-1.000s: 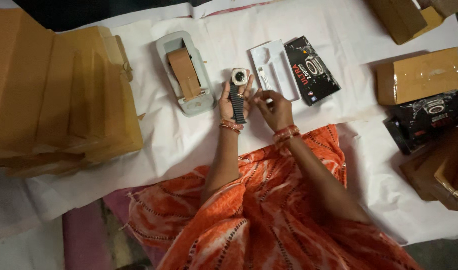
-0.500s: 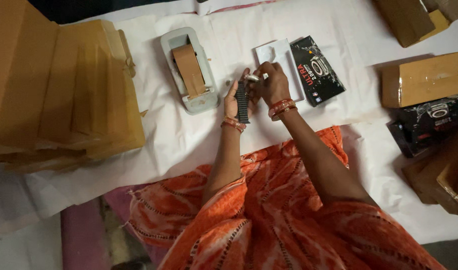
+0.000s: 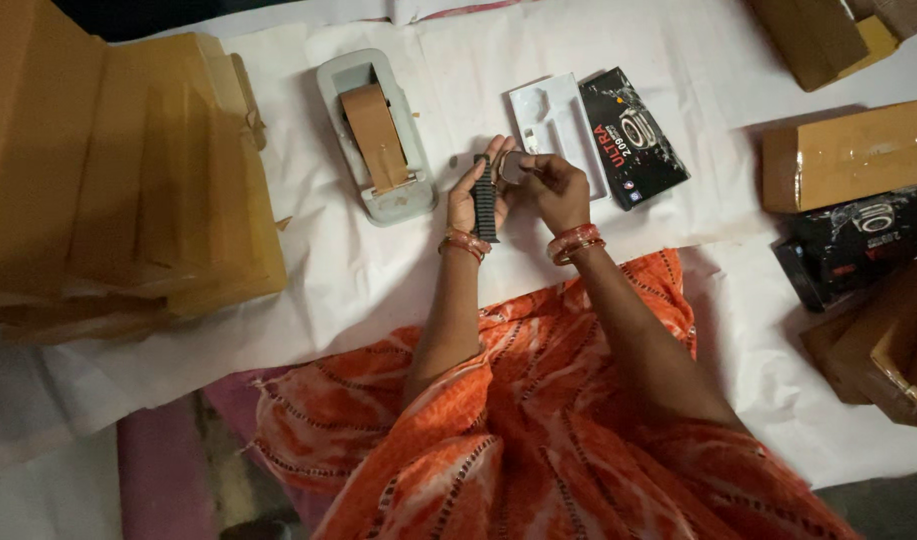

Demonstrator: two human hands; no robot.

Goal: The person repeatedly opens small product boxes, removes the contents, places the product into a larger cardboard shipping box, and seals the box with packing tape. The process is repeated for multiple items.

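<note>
My left hand (image 3: 473, 196) holds a smartwatch by its dark ribbed strap (image 3: 485, 205), which hangs down along the palm. My right hand (image 3: 556, 187) pinches the watch's round-cornered case (image 3: 511, 167) from the right, so both hands meet over the white sheet. Just beyond them lies a white moulded tray insert (image 3: 550, 120), and next to it a black watch box (image 3: 633, 135). Both wrists wear orange bangles.
A grey tape dispenser (image 3: 373, 135) with brown tape sits left of my hands. A stack of brown cardboard boxes (image 3: 118, 170) fills the left side. More taped brown parcels (image 3: 843, 155) and a black box (image 3: 863, 240) lie at the right. My orange garment (image 3: 498, 420) covers my lap.
My right hand came back from the tray and closed on the watch case. The watch has stayed in my left hand, a little lower than before.
</note>
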